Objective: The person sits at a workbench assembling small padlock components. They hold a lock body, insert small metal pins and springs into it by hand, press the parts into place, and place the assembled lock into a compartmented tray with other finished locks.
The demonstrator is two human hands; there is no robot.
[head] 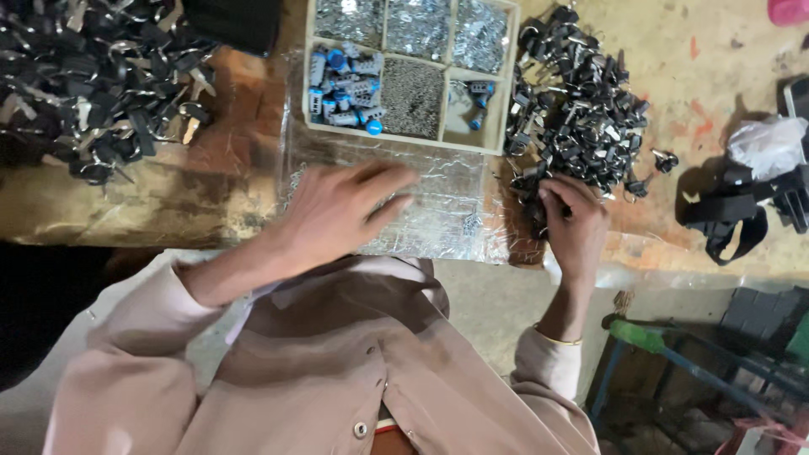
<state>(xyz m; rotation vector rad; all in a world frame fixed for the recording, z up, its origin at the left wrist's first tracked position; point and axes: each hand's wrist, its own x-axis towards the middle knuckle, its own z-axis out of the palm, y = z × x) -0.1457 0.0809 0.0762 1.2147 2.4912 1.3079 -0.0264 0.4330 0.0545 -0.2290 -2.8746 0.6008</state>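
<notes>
At the bench edge, your right hand (pixel 575 221) pinches a black key from the pile of keys (pixel 580 118); your left hand (pixel 337 211), fingers spread, rests on the plastic sheet (pixel 438 221). You're picking; lift cleanly next.

Worn wooden counter (pixel 716 67), matt, scuffed and paint-stained. Crinkled clear plastic sheet (pixel 438 211), glossy. Pale wooden tray (pixel 396 139) of shiny metal bits and blue plastic caps (pixel 345 84). Heaps of keys (pixel 581 118), bright metal with matt black plastic heads. Soft beige cloth sleeves (pixel 126 371).
</notes>
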